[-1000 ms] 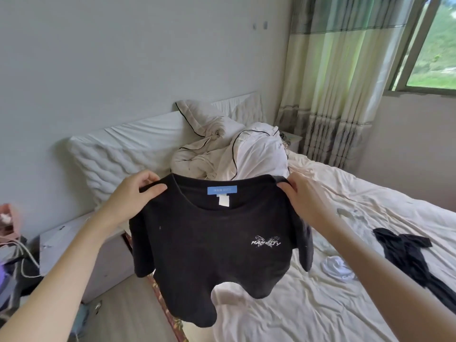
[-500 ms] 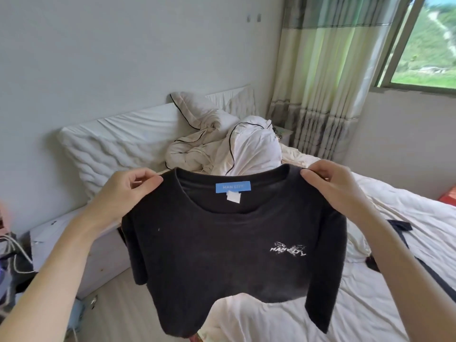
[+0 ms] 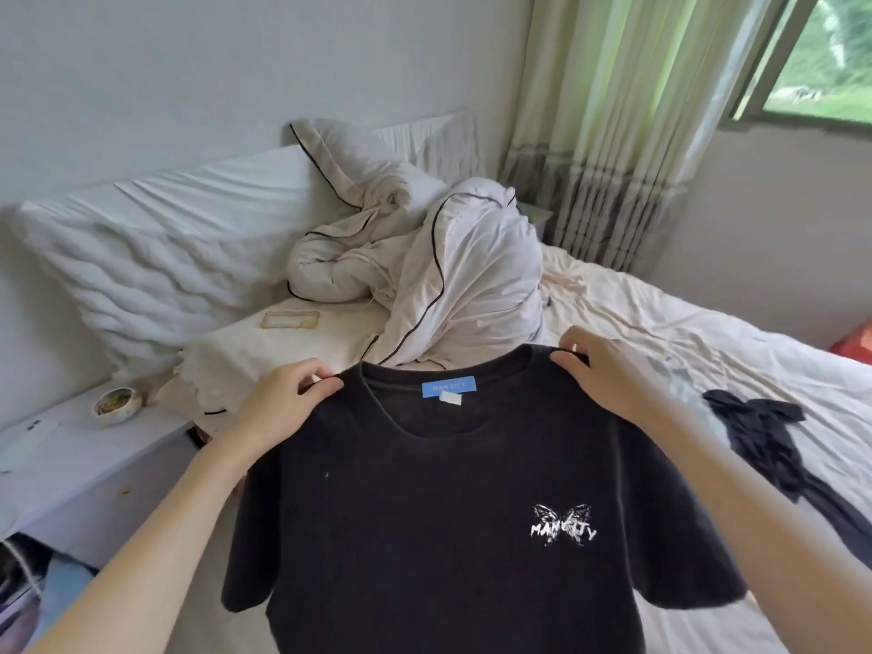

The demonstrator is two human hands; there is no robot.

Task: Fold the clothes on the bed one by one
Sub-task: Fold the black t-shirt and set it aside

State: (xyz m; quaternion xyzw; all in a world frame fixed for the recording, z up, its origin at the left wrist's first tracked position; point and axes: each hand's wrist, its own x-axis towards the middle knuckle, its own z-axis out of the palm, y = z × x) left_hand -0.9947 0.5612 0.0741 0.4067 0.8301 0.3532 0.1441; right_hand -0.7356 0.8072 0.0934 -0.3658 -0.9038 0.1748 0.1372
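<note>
Both hands pinch the black T-shirt point(image 3: 448, 512) at its shoulders, left hand point(image 3: 278, 403), right hand point(image 3: 608, 375); its hem is cut off below, hiding the bed point(image 3: 660, 332) behind.

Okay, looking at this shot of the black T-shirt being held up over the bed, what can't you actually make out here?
Head view only:
- Hem of the black cotton T-shirt pinched by the left hand and right hand: cut off by the bottom edge.
- White sheeted bed beneath it: hidden by the shirt.
- Crumpled dark garment: type unclear; its lower end passes behind the right forearm.
- Small round bowl on the bedside table: contents too small.
</note>
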